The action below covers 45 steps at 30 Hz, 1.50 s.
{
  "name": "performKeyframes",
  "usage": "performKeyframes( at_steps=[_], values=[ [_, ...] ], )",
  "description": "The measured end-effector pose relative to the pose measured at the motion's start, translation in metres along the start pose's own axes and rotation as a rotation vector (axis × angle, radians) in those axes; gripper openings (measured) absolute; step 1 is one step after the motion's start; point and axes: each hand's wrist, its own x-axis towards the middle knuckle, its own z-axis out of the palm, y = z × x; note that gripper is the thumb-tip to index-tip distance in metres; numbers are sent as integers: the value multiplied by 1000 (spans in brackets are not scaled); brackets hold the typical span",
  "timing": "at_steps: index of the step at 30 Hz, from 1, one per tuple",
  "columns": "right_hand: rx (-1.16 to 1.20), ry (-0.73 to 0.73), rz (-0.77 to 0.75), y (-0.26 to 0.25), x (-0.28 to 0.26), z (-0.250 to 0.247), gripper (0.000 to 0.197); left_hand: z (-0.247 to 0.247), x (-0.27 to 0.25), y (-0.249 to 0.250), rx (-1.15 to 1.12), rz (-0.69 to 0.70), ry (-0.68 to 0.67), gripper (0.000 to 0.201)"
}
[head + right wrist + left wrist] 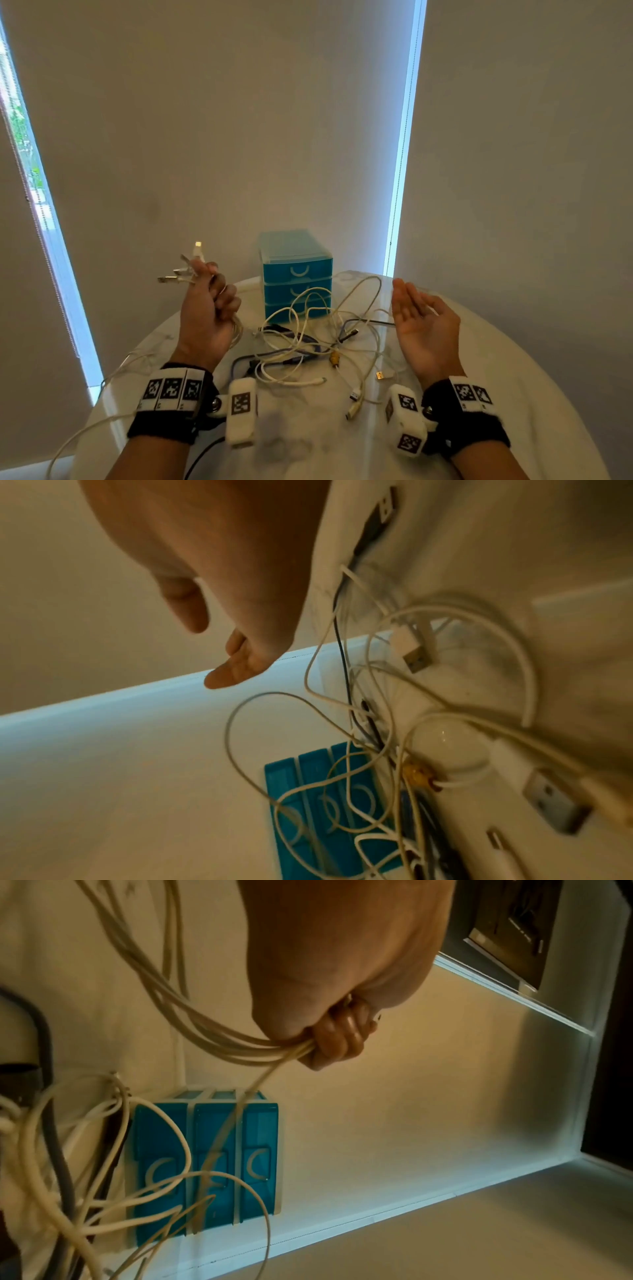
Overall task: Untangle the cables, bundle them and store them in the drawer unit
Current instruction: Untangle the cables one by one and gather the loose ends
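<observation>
A tangle of white, purple and dark cables [308,342] lies on the round white table [513,394] in front of a blue three-drawer unit [296,274]; all its drawers look closed. My left hand [209,301] is raised left of the unit and grips a bunch of white cables [240,1045], whose plug ends [185,270] stick up above the fist. My right hand [421,318] hovers palm up at the right of the tangle, fingers straight, holding nothing. In the right wrist view the drawer unit [308,791] shows behind cable loops.
Loose USB plugs [356,397] lie near the table's front. White cable strands [102,411] trail off the left table edge. Grey window blinds hang behind the table, with bright gaps at left and right.
</observation>
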Motion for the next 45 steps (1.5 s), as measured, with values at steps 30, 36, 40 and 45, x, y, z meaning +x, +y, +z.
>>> performKeyframes(
  at_steps=[30, 36, 40, 45],
  values=[
    [-1439, -693, 2, 90, -36, 26, 37, 38, -39, -15, 1030, -119, -294, 32],
    [-412, -307, 311, 69, -24, 25, 47, 42, -44, -8, 1065, -124, -436, 20],
    [15, -238, 252, 30, -12, 23, 47, 34, -41, -6, 1299, -260, -597, 30],
    [-41, -125, 31, 9, 2, 17, 55, 31, -41, -1, 1465, -368, -704, 24]
  ],
)
